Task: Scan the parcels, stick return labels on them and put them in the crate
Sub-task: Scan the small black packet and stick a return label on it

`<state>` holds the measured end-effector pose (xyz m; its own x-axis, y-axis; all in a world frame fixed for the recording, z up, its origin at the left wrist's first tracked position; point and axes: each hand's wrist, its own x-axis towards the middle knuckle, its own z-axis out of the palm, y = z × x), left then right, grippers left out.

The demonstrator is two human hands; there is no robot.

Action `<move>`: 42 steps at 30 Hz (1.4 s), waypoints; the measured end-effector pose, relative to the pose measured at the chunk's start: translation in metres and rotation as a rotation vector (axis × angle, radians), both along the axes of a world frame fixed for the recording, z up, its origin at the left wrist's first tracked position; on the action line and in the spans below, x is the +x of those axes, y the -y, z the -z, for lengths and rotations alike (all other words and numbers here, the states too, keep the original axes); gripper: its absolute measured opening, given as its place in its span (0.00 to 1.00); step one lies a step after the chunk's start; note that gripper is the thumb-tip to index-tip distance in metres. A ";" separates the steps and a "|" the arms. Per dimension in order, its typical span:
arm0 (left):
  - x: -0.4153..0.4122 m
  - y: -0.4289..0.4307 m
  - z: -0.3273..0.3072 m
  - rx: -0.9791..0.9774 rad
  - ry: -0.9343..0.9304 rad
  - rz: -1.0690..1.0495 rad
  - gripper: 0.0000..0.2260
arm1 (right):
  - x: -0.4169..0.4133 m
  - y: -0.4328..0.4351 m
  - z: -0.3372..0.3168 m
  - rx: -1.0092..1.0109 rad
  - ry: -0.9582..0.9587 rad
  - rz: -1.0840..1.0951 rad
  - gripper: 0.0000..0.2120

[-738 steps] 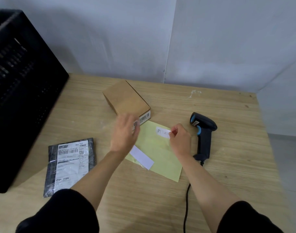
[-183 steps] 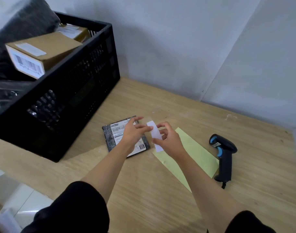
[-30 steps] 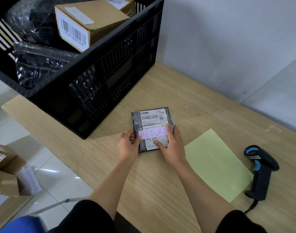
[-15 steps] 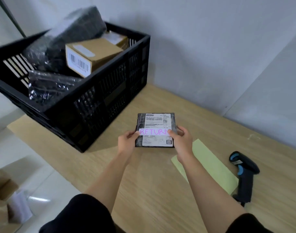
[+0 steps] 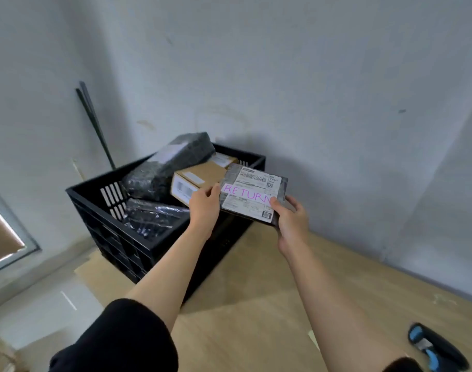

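Partly hidden: scanner [image 5: 438,350] cut off; crate [image 5: 154,245] parcels blurred

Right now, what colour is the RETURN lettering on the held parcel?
Pink-purple, on a white label on the parcel; head view.

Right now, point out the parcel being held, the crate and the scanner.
Parcel [image 5: 252,196]: head view, on the handwritten RETURN label.
Crate [image 5: 159,244]: head view, on the near top rim.
Scanner [image 5: 438,350]: head view, on its black body at the table's lower right.
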<state>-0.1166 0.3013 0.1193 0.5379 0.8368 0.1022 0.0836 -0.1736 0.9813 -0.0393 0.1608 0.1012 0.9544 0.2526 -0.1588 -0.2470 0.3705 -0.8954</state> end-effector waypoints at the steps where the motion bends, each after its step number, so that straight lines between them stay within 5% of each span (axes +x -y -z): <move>1: -0.007 -0.015 -0.006 0.041 -0.009 -0.013 0.12 | -0.003 -0.014 -0.005 0.010 0.011 -0.011 0.24; 7: -0.041 -0.120 -0.021 0.192 -0.043 0.005 0.12 | -0.017 -0.107 -0.020 -0.004 0.110 -0.027 0.22; 14: -0.050 -0.237 -0.013 0.435 -0.167 0.049 0.12 | -0.004 -0.201 -0.016 0.018 -0.111 0.194 0.20; 20: -0.026 -0.306 0.000 0.630 -0.303 0.109 0.13 | 0.026 -0.240 -0.009 -0.154 -0.130 0.284 0.20; 28: 0.004 -0.381 0.034 0.696 -0.784 -0.049 0.23 | 0.054 -0.255 0.002 -0.586 0.340 0.206 0.32; 33: 0.021 -0.384 0.044 0.723 -0.782 -0.103 0.20 | 0.050 -0.251 0.003 -0.977 0.507 -0.033 0.51; 38: 0.023 -0.389 0.051 0.768 -0.779 -0.136 0.18 | 0.047 -0.243 0.003 -1.070 0.623 0.184 0.41; 42: 0.023 -0.388 0.051 0.772 -0.767 -0.133 0.19 | 0.049 -0.240 0.001 -1.160 0.653 0.135 0.39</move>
